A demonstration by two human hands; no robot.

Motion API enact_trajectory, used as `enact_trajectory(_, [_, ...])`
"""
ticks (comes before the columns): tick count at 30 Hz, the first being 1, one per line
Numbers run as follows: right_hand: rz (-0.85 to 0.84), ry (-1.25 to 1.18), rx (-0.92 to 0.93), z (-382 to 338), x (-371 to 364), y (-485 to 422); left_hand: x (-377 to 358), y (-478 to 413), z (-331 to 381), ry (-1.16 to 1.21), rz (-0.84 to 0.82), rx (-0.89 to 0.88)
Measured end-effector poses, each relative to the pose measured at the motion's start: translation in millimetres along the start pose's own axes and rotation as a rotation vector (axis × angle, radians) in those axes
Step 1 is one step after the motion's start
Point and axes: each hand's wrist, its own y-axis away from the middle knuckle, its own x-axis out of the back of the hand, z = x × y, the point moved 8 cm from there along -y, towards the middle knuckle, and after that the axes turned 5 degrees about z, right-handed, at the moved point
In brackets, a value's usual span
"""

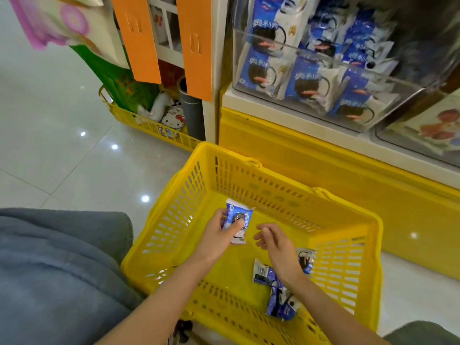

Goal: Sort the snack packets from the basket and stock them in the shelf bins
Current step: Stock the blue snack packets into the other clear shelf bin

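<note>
At centre frame the left hand (219, 236) is gripping a glossy blue-and-white snack packet (237, 219), thumb pressing on its face, above the yellow slotted plastic basket (344, 266). Just right of it, the right hand (275, 244) is hovering, fingers loosely curled, holding nothing. More crinkled packets (281, 307) are lying on the basket floor at lower right. The clear rigid shelf bin (321, 61) at upper right is holding matching packets.

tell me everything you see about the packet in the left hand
Small sealed packet, blue and white with a dark round cookie picture, glossy like plastic film. Held roughly upright over the yellow basket, crimped end up. The left hand grips it, thumb across its front; the right hand hovers beside it, not touching.
</note>
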Motion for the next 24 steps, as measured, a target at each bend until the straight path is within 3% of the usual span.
enact_trajectory(4, [-0.167, 0.467, -0.182, 99, 17, -9, 5, -9, -13, 0.002, 0.041, 0.057])
enact_trajectory(8, [-0.359, 0.741, -0.345, 167, 24, 4, 5, -18, -26, -0.015, 0.045, 0.085])
enact_trajectory(15, [-0.487, 1.115, -0.208, 176, 18, -6, -1, -29, -41, -0.055, 0.033, 0.124])
enact_trajectory(20, [-0.452, 1.196, -0.198, 163, 28, -13, -6, -27, -48, -0.082, -0.002, 0.146])
enact_trajectory(24, [-0.357, 1.081, -0.213, 137, 41, -14, -5, -21, -52, -0.121, 0.000, 0.164])
